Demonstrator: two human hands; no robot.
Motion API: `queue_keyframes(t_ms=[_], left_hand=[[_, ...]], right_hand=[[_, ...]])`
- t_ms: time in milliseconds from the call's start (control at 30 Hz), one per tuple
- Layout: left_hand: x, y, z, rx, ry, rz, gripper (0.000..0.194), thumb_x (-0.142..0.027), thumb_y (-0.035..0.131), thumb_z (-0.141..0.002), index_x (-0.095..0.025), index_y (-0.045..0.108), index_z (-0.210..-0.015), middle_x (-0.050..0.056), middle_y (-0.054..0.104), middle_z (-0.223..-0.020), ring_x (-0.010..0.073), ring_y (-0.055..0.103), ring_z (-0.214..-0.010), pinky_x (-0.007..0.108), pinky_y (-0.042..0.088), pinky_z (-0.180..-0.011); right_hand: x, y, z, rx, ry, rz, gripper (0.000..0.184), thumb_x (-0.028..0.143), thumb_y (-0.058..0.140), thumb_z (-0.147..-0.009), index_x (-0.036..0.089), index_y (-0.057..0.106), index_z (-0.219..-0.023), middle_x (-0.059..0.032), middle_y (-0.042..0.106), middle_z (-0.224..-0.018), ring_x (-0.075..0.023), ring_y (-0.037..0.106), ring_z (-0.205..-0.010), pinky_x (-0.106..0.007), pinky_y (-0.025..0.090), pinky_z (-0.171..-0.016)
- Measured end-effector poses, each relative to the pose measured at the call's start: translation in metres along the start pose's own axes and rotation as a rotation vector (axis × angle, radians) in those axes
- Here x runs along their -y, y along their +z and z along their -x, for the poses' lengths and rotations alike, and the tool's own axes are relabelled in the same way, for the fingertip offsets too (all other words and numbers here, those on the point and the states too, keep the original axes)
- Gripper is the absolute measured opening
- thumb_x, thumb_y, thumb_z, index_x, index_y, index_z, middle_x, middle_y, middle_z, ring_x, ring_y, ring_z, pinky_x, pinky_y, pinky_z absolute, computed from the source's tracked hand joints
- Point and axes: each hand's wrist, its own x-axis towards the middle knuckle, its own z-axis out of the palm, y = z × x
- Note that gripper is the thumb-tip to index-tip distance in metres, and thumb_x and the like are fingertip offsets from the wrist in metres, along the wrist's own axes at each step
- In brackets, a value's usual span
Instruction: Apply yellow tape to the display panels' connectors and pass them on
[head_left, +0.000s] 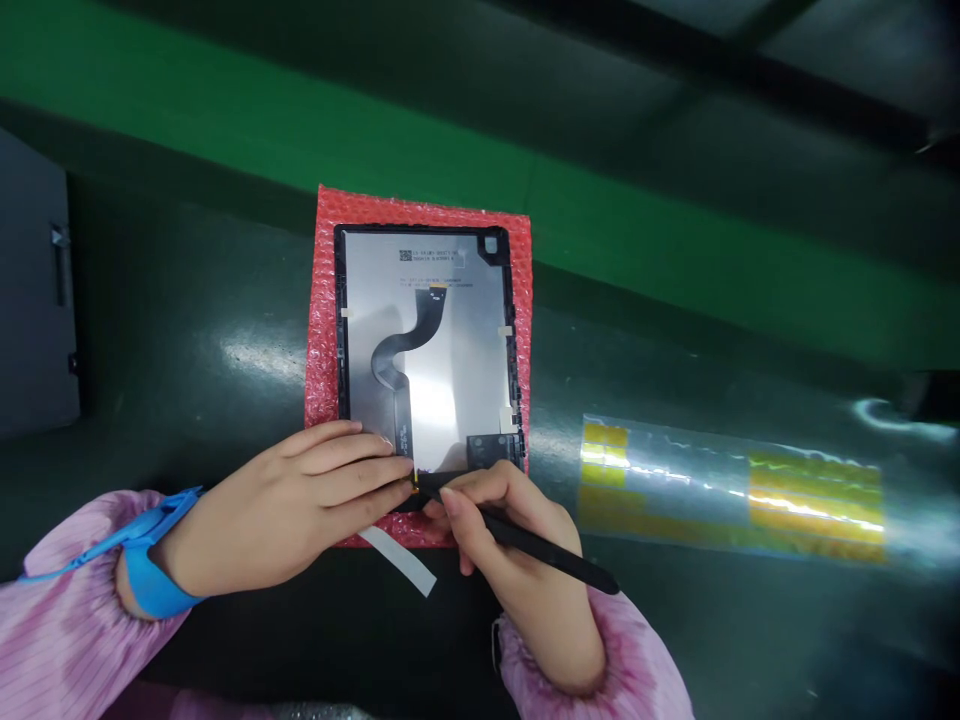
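A tablet screen assembly (469, 380) lies with its silvery back up in a black frame. A curved black ribbon cable (405, 345) runs down it to a small gold-coloured part (415, 484) near the bottom edge. Flat over the lower left of the screen lies my left hand (292, 505), fingers stretched out, their tips on or beside the cable's lower end. My right hand (517, 540) grips a slim black tool (551, 555) like a pen, its tip at that gold-coloured part. Whether it is tweezers or a spudger I cannot tell. A white strip (401, 562) sticks out below my left hand.
Red bubble wrap (321, 360) lies under the screen on a dark green table (187, 300). To the right is a clear plastic sheet with yellow patches (690, 490). A grey box-like object (34, 300) stands at the left. A blue wrist strap (154, 560) circles my left wrist.
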Motion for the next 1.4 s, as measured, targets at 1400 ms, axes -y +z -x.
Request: queue_keyframes(t_ms=[1400], left_hand=[[0.036,-0.007,0.002,-0.244,-0.369,-0.041,0.055,0.002,0.039,-0.079,-0.014,0.051,-0.131,0.011,0.058,-0.11,0.0272,0.048,-0.099,0.042,0.04,-0.084]], right_hand=[[0.033,0.004,-0.107,0.269,-0.17,0.002,0.039,0.04,0.072,-0.087,0.025,0.037,-0.078,0.0004,0.067,-0.081,-0.0154,0.057,-0.071,-0.03,0.041,-0.065]])
